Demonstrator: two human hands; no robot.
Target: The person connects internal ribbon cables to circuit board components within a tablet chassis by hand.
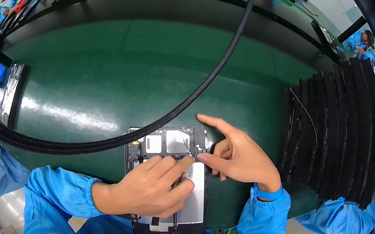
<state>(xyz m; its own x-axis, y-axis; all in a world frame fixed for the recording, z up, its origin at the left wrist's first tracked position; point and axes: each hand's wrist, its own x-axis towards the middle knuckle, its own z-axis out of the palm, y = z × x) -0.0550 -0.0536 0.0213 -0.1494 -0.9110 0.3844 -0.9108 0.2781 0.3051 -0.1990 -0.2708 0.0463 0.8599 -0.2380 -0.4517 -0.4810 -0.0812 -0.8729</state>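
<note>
Lying at the near edge of the worktop (82, 72), an opened flat device (198, 191) is showing in the head view. The left hand (150, 189) is covering its middle with bent fingers; I cannot tell whether that grip is holding anything. The right hand (244, 158), grip open, is hovering by the device's right edge.

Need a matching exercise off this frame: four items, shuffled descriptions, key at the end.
1. Left hand
2. Right hand
3. Wristband
4. Black stack

A. Blue, worn on a wrist
B. Far right of the green bench
C. Bent fingers over the opened device
D. Index finger pointing left

Pairs: 1-C, 2-D, 3-A, 4-B
</note>
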